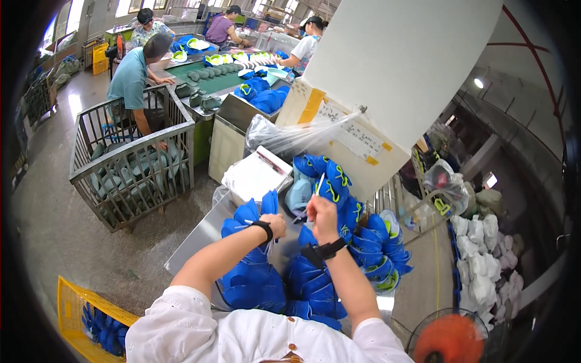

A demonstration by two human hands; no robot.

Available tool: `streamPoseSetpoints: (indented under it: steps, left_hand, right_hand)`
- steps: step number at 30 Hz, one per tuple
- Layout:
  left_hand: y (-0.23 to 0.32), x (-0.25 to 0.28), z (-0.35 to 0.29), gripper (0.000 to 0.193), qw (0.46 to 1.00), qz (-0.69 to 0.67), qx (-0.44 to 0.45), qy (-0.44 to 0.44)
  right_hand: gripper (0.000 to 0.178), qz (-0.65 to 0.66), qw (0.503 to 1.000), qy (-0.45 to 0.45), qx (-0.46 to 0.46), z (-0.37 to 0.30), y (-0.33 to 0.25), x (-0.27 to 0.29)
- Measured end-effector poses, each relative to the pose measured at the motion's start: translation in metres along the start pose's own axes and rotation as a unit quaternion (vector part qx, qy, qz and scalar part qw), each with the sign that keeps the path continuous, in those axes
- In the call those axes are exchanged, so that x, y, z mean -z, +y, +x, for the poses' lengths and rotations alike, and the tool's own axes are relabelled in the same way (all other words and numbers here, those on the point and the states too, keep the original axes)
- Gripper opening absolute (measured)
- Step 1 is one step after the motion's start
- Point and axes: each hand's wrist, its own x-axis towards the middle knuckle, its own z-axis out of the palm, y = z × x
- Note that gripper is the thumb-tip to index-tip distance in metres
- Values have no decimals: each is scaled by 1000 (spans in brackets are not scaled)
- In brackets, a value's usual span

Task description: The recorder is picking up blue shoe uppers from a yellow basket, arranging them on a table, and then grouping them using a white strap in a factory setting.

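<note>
My left hand (275, 225) is closed just over a bundle of blue shoe uppers (251, 281); what its fingers hold is too small to make out. To its right, my right hand (322, 212) is raised with the fingers pinched round a thin white strip (320, 183), which points upward. More blue uppers (311, 284) are stacked below that hand. Beyond it lie blue uppers with yellow-green trim (327, 172) and a pale grey-blue shoe-shaped piece (298, 195). Both wrists wear black bands.
A white box (257, 175) stands at the metal table's (196, 245) far side, before a large carton (351, 133). At left, a person reaches into a metal cage cart (133, 169) of grey-green pieces. A yellow crate (91, 314) and an orange fan (448, 339) flank me.
</note>
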Motion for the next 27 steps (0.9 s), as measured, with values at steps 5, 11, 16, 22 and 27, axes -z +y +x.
streamPoseSetpoints:
  steps: [5,11,16,22,27]
  left_hand:
    - [-3,33,-20,31,992,-74,100,-5]
    - [23,47,-26,25,988,-76,132,-13]
    - [-28,-21,9,24,987,-128,85,40]
    - [1,65,-78,22,877,-404,128,227]
    - [-42,57,-188,18,497,-742,281,352]
  right_hand:
    - [32,45,990,-103,88,-44,-76,-18]
    - [32,83,966,-171,176,-105,-81,-13]
    - [28,-194,935,-252,156,-133,-93,5]
    - [69,-546,748,-370,72,-252,-36,80]
    - [96,-545,812,-187,-93,-340,12,148]
